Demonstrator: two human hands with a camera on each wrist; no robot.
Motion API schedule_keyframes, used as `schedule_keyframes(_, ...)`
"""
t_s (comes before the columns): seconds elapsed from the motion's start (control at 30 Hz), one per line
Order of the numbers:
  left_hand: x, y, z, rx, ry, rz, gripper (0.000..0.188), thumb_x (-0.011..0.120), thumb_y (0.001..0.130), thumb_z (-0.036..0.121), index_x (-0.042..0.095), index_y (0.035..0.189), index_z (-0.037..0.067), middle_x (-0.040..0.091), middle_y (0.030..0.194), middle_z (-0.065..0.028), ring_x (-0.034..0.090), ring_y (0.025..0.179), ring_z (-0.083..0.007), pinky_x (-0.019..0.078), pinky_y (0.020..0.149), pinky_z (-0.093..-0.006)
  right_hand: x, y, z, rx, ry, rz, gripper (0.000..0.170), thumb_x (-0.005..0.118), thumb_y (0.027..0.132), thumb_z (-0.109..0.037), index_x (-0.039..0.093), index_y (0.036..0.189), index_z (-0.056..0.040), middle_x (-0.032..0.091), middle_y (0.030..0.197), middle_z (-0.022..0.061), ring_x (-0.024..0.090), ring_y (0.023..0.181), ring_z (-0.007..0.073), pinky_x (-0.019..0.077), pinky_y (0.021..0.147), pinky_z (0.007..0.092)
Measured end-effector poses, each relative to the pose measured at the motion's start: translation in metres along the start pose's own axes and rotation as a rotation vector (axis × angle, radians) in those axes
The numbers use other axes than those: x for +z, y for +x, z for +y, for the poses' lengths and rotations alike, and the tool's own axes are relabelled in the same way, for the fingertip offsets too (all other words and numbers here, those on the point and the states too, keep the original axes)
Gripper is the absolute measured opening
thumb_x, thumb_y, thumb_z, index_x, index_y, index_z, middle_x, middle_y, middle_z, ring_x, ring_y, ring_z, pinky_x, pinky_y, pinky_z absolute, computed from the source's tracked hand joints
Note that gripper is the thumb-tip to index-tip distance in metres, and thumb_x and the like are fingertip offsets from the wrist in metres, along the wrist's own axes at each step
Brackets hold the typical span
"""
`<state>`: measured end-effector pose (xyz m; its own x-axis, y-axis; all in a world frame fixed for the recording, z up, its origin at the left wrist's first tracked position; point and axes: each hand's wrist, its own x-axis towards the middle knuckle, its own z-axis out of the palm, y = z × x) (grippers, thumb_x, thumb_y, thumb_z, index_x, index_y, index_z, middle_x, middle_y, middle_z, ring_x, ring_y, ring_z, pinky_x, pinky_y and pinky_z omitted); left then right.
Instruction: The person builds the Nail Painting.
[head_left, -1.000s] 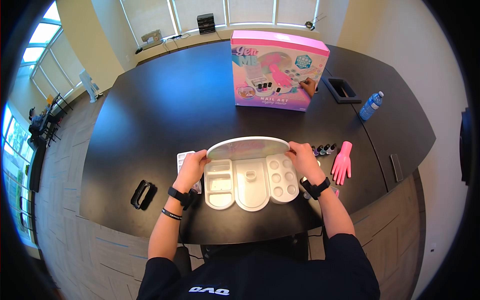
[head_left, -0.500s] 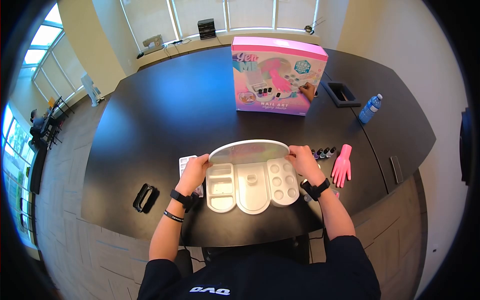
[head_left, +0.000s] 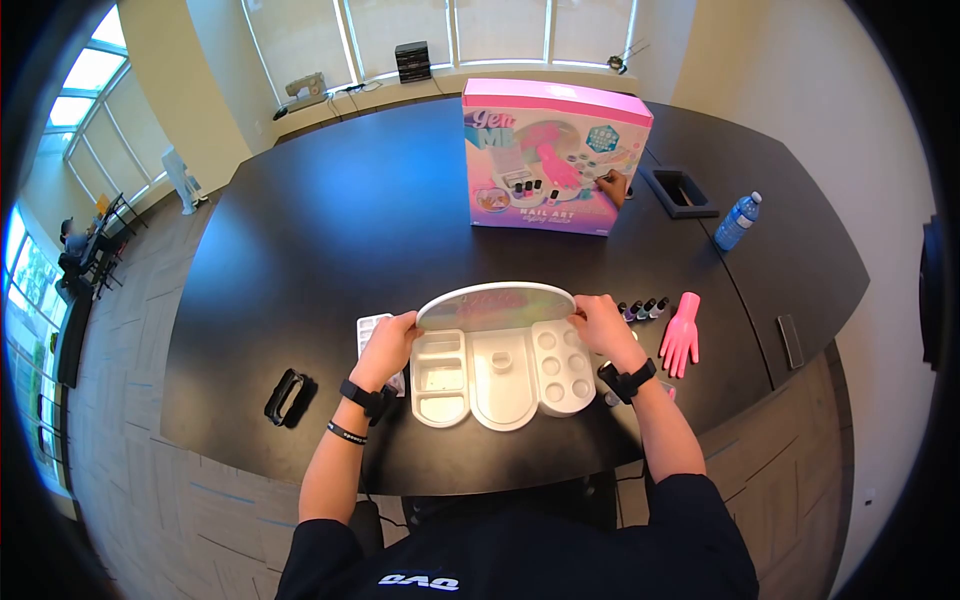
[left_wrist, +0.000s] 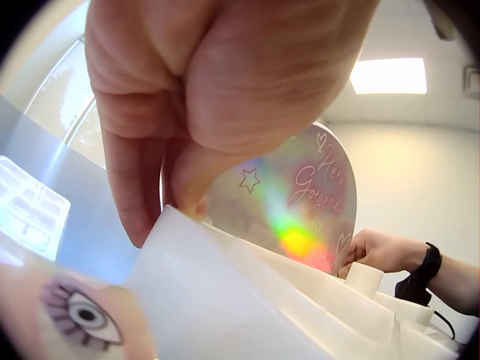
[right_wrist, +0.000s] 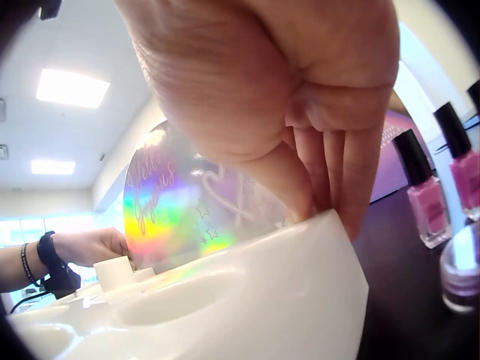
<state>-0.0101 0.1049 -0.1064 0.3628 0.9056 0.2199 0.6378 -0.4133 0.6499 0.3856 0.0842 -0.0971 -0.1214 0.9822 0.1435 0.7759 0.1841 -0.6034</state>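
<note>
A white nail-art tray (head_left: 503,395) lies on the dark table before the person, with long compartments at left, a small post in the middle and round wells at right. Along its back edge stands an arched, white-rimmed holographic panel (head_left: 490,308), with "Hello Gorgeous" lettering showing in both wrist views. The left hand (head_left: 388,345) pinches the panel's left end, thumb in front and fingers behind, right at the tray's back corner. At the opposite end, the right hand (head_left: 608,328) pinches it the same way. The fingertips are partly hidden behind the panel and tray.
Right of the tray lie a pink model hand (head_left: 682,335) and several nail polish bottles (head_left: 643,310). A white palette (head_left: 371,330) is partly under the left forearm. A black strap-like object (head_left: 287,397), a pink box (head_left: 550,160), a water bottle (head_left: 738,222) and a phone (head_left: 790,341) stand farther out.
Both hands keep their hold on the panel's ends, and the tray stays in place. Only the head view has tilted slightly.
</note>
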Motion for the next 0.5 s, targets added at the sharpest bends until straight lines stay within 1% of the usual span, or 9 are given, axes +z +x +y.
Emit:
schedule_keyframes(0.07, -0.0010, 0.0001, 0.0016, -0.041, 0.016, -0.027, 0.014, 0.066, 0.099, 0.005, 0.073, 0.108, -0.003, 0.074, 0.092, -0.0261, 0.071, 0.090, -0.0463, 0.0548, 0.079, -0.0483, -0.0001, -0.0003, -0.0003, 0.014, -0.006, -0.010, 0.011, 0.073, 0.093, -0.006, 0.072, 0.096, 0.0052, 0.073, 0.094, 0.0294, 0.071, 0.096, 0.0508, 0.0563, 0.086, 0.0564)
schedule_keyframes(0.1, -0.0001, -0.0002, 0.0019, -0.041, 0.014, -0.027, 0.014, 0.066, 0.099, 0.005, 0.073, 0.108, -0.003, 0.074, 0.092, -0.0261, 0.071, 0.090, -0.0463, 0.0548, 0.079, -0.0483, -0.0001, -0.0008, -0.0006, 0.027, -0.010, -0.021, 0.011, 0.072, 0.094, -0.006, 0.072, 0.097, 0.0051, 0.073, 0.094, 0.0298, 0.071, 0.096, 0.0509, 0.0561, 0.087, 0.0571)
schedule_keyframes(0.17, 0.0002, -0.0002, 0.0022, -0.025, -0.026, -0.009, 0.009, 0.067, 0.099, 0.005, 0.070, 0.103, -0.003, 0.072, 0.092, -0.0279, 0.069, 0.091, -0.0498, 0.0539, 0.078, -0.0522, -0.0008, -0.0020, -0.0023, 0.033, -0.003, -0.016, 0.012, 0.072, 0.094, -0.006, 0.072, 0.097, 0.0052, 0.073, 0.094, 0.0300, 0.071, 0.096, 0.0510, 0.0559, 0.087, 0.0571)
schedule_keyframes(0.33, -0.0011, 0.0005, 0.0027, -0.039, -0.015, -0.025, 0.009, 0.067, 0.099, 0.004, 0.070, 0.103, -0.003, 0.073, 0.093, -0.0275, 0.069, 0.093, -0.0497, 0.0540, 0.080, -0.0523, -0.0037, -0.0036, -0.0090, 0.038, -0.009, 0.001, 0.012, 0.072, 0.095, -0.006, 0.070, 0.098, 0.0052, 0.073, 0.093, 0.0296, 0.071, 0.097, 0.0507, 0.0560, 0.086, 0.0561)
schedule_keyframes(0.4, -0.0004, 0.0007, 0.0010, -0.039, -0.007, -0.028, 0.009, 0.067, 0.099, 0.004, 0.070, 0.103, -0.003, 0.073, 0.093, -0.0274, 0.069, 0.093, -0.0497, 0.0541, 0.080, -0.0522, -0.0021, -0.0032, -0.0065, -0.031, -0.022, 0.032, 0.012, 0.072, 0.095, -0.005, 0.068, 0.098, 0.0051, 0.073, 0.093, 0.0288, 0.071, 0.096, 0.0505, 0.0561, 0.084, 0.0555)
schedule_keyframes(0.43, -0.0004, 0.0008, 0.0010, -0.038, -0.005, -0.027, 0.009, 0.067, 0.099, 0.005, 0.070, 0.102, -0.003, 0.073, 0.093, -0.0272, 0.069, 0.092, -0.0498, 0.0541, 0.080, -0.0522, -0.0002, -0.0033, -0.0045, -0.031, -0.021, 0.031, 0.012, 0.072, 0.095, -0.005, 0.068, 0.098, 0.0051, 0.073, 0.093, 0.0288, 0.071, 0.096, 0.0505, 0.0561, 0.084, 0.0555)
schedule_keyframes(0.5, -0.0003, 0.0003, 0.0012, -0.038, -0.003, -0.025, 0.009, 0.067, 0.099, 0.005, 0.070, 0.102, -0.003, 0.074, 0.093, -0.0269, 0.069, 0.092, -0.0499, 0.0541, 0.079, -0.0522, 0.0036, -0.0033, -0.0006, -0.058, -0.026, 0.093, 0.013, 0.076, 0.091, -0.004, 0.069, 0.097, 0.0054, 0.074, 0.090, 0.0271, 0.072, 0.089, 0.0485, 0.0560, 0.078, 0.0514)
